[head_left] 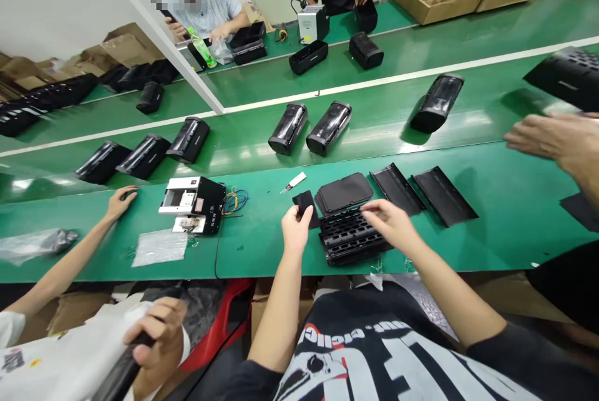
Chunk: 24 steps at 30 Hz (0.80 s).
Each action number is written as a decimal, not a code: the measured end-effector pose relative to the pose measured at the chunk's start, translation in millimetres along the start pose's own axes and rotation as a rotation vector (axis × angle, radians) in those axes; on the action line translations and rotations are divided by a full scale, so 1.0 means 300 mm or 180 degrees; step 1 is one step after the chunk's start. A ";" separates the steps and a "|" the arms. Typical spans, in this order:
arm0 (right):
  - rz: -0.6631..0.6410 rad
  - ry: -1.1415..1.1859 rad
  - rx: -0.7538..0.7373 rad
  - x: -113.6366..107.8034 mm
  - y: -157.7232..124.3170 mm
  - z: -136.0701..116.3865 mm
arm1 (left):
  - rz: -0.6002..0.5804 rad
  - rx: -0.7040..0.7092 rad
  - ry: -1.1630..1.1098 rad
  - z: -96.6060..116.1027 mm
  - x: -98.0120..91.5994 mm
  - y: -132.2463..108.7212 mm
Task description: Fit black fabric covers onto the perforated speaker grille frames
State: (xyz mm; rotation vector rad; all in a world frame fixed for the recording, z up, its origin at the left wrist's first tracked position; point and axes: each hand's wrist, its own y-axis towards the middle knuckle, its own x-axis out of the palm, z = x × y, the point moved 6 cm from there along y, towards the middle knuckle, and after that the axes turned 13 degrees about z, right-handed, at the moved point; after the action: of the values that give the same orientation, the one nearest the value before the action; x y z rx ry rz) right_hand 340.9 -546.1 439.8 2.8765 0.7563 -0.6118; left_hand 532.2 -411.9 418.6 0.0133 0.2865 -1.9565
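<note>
Between thumb and fingers, my left hand [296,226] pinches a small black sheet [306,203], just left of the stacks. My right hand [392,222] is at the right end of a pile of slotted black plates [350,239], its thumb and fingers apart at the plates' upper edge; whether it touches them is unclear. Behind the pile lies a stack of flat black sheets [345,192]. Two curved black panels [399,189] rest side by side to the right. A white-handled tool [296,180] lies on the green table behind my left hand.
A black-and-white machine [194,204] with cables stands left, beside bubble wrap [161,247]. Black housings [287,128] lie along the green belt [243,133] beyond. People work on both sides and opposite; a hand [547,139] reaches in at right near another housing [568,80].
</note>
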 end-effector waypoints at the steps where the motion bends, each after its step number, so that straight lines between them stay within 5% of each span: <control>1: -0.0359 -0.0006 -0.0276 0.053 -0.013 -0.075 | -0.0073 0.0044 -0.0028 0.036 0.009 -0.036; 5: -0.0761 -0.0189 -0.1022 0.137 -0.048 -0.250 | -0.0259 -0.0146 -0.0325 0.143 0.041 -0.168; 12: -0.0767 -0.0127 -0.1233 0.055 -0.033 -0.269 | -0.0514 -0.0951 -0.0947 0.187 0.102 -0.278; 16: -0.0666 0.0245 -0.0865 0.024 -0.026 -0.231 | -0.0353 -0.1123 -0.1042 0.166 0.114 -0.297; 24: 0.0310 0.1414 0.0396 -0.032 0.022 -0.067 | -0.0104 -0.1150 -0.1180 0.156 0.065 -0.251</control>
State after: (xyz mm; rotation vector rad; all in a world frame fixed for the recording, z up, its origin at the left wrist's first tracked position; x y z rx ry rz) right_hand 343.7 -552.1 461.9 3.1833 0.6351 -0.0009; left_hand 461.7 -411.6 475.9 -0.5850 0.3896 -1.8702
